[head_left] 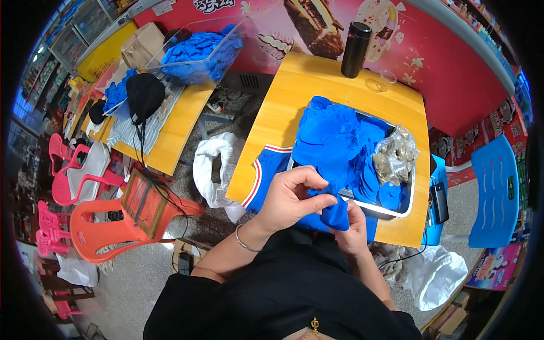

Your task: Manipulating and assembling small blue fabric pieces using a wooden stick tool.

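My arms and what I wore that day

I had on a black short-sleeved top (283,294), loose over my chest and shoulders, leaving both forearms bare. A thin silver bangle (242,240) circled my left wrist, just behind my left hand (289,198). My right hand (352,226) wore nothing on wrist or fingers. A small gold pendant (313,325) hung at the front of the top.

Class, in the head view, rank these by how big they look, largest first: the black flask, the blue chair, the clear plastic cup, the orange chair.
1. Orange chair and blue chair: alike in size, unranked; fisheye bending adds doubt.
2. Black flask.
3. Clear plastic cup, smallest.
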The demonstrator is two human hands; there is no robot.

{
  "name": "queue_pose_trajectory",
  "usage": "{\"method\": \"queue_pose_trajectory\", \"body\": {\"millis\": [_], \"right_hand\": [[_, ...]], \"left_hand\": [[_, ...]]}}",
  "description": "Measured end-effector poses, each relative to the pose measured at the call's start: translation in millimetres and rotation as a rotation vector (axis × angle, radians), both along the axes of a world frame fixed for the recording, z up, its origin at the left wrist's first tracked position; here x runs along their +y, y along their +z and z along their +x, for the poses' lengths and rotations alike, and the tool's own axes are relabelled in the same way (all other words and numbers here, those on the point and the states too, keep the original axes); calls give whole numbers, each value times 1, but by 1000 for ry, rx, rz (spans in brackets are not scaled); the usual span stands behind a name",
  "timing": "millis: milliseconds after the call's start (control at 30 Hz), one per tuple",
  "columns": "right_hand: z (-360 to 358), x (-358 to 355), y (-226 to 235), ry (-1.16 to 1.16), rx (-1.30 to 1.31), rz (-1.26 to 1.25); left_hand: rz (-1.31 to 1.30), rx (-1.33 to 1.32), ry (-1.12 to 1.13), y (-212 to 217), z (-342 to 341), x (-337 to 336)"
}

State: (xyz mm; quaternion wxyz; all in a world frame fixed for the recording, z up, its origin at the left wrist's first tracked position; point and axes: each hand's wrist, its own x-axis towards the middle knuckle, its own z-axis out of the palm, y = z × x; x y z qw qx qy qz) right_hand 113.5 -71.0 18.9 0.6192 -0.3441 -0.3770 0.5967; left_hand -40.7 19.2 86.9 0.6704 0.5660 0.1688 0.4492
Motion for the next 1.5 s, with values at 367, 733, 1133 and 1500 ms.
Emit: {"method": "queue_pose_trajectory", "body": {"millis": [367, 733, 1133, 1500], "right_hand": [[16, 0, -8, -273, -524, 207], [22, 5, 9, -267, -772, 277], [27, 3, 6, -252, -851, 284], [15, 4, 13, -178, -495, 162]], "left_hand": [[14, -20, 73, -7, -3, 3], [119, 177, 65, -3, -8, 2], [85, 70, 70, -7, -10, 7], [152, 94, 67, -7, -7, 6]]}}
